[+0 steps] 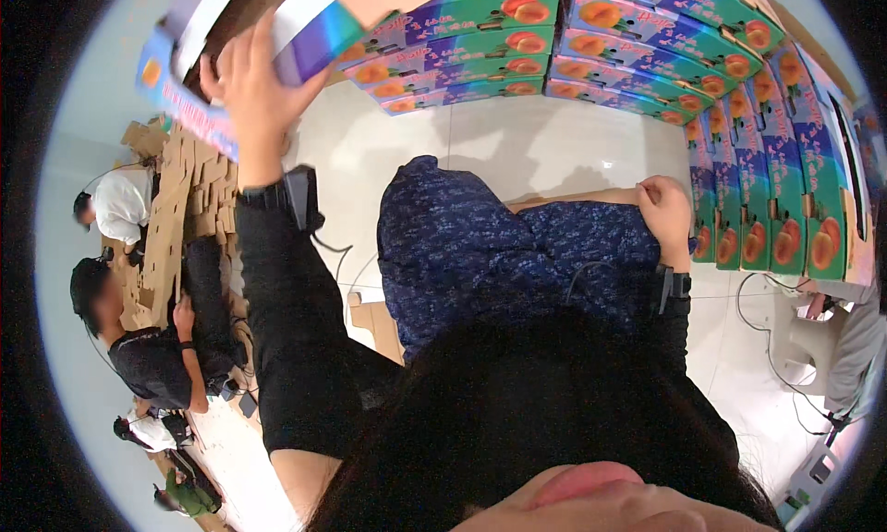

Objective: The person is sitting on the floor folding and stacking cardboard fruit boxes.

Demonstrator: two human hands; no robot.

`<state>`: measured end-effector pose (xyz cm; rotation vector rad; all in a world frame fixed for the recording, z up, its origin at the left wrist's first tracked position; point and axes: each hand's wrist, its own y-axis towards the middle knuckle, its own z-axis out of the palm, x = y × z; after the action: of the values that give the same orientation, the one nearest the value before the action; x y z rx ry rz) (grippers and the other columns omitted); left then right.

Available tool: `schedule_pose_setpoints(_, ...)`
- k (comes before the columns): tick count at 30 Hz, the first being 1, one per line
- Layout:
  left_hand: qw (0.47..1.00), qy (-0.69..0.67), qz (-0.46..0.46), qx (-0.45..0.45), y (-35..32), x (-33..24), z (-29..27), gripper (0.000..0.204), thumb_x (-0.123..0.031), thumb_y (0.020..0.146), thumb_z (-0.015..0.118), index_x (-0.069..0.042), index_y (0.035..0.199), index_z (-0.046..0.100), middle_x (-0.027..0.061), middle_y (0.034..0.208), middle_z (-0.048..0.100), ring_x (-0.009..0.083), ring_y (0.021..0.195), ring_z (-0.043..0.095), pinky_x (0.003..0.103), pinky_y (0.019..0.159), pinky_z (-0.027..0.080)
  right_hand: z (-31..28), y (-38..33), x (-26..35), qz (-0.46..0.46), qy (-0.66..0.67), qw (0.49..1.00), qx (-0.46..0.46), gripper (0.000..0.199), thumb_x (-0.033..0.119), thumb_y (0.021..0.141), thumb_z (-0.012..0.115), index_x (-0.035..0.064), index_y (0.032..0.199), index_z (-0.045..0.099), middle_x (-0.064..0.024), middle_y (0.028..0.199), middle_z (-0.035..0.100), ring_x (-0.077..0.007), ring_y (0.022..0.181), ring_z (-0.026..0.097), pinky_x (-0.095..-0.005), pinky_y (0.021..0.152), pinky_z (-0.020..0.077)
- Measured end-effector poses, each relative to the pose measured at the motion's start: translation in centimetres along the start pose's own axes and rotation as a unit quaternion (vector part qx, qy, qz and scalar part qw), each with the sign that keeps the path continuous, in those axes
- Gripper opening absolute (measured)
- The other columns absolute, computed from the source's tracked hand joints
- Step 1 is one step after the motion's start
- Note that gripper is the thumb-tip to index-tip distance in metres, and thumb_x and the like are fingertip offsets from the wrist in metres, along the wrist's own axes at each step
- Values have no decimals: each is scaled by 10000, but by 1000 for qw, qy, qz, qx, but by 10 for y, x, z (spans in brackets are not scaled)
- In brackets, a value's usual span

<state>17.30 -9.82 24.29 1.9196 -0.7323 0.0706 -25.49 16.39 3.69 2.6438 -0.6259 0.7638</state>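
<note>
At the upper left, my left hand (254, 93) is raised to a printed cardboard fruit box (189, 107), blue and purple, cut off by the picture's top edge. Its fingers reach over the box's pale edge, with the thumb spread to the right against the printed side. The fingertips are partly lost against the box. Lower right, my right hand (665, 213) rests by my knee on the dark blue patterned cloth (517, 246). Its fingers curl inward, and nothing shows in them. Both wrists wear dark bands.
Stacked fruit boxes (637, 47) line the far side; more boxes (776, 181) stand close beyond my right hand. Pale floor tiles (407, 135) lie before me. At the left, people (139, 347) work beside piles of flat brown cardboard (199, 181). A cable (753, 324) hangs at the right.
</note>
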Motion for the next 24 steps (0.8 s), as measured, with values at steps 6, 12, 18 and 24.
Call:
schedule_pose_setpoints(6, 993, -34, 55, 98, 37, -24, 60, 883, -584, 599, 749, -212, 1358, 491, 38, 1263, 552, 270, 1239, 447, 664, 1049, 102, -1, 0, 4, -42, -1, 999, -20, 178, 218, 779, 665, 47, 830, 681, -125, 812, 651, -288, 724, 637, -352, 660, 498)
schedule_pose_setpoints(12, 999, -36, -9, 36, 23, -37, 100, 956, -719, 689, 626, -239, 1459, 324, 181, 1493, 275, 353, 1403, 215, 702, 1030, 91, -2, -4, -4, -40, -5, 998, -37, 173, 210, 779, 668, 40, 814, 673, -127, 802, 647, -295, 742, 629, -365, 673, 494)
schedule_pose_setpoints(18, 964, 46, -258, -40, -20, 14, 107, 1039, -721, 700, 625, -28, 1412, 323, 279, 1432, 249, 472, 1292, 290, 680, 1027, 91, -2, -2, -1, -33, 16, 999, -16, 171, 210, 792, 659, 40, 815, 670, -131, 813, 647, -307, 750, 627, -371, 680, 494)
schedule_pose_setpoints(24, 714, -254, -653, 12, -44, 75, 115, 876, -616, 793, 600, 42, 1333, 391, 263, 1355, 390, 365, 1268, 384, 438, 1053, 307, -2, 0, 2, -29, 9, 999, -10, 165, 201, 790, 659, 37, 804, 670, -128, 837, 649, -300, 763, 633, -368, 681, 498)
